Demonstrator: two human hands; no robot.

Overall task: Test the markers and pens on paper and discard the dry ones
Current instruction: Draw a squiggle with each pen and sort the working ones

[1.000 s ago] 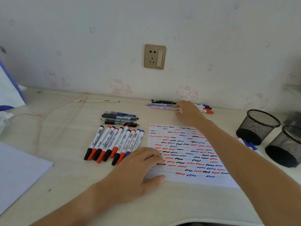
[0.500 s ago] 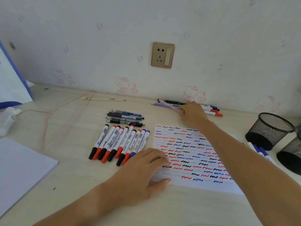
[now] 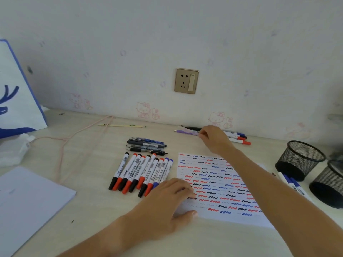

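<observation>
Pinched between the fingertips of the right hand (image 3: 215, 139), a purple pen (image 3: 186, 132) is being held at the far edge of the desk (image 3: 89, 216), beside the markers (image 3: 236, 138) lying along the wall. The test paper (image 3: 209, 175), covered in red, blue and black squiggles, is being pressed flat at its near left corner by the relaxed, spread fingers of the left hand (image 3: 167, 199). A row of capped markers (image 3: 141, 173) is lying just left of the paper.
</observation>
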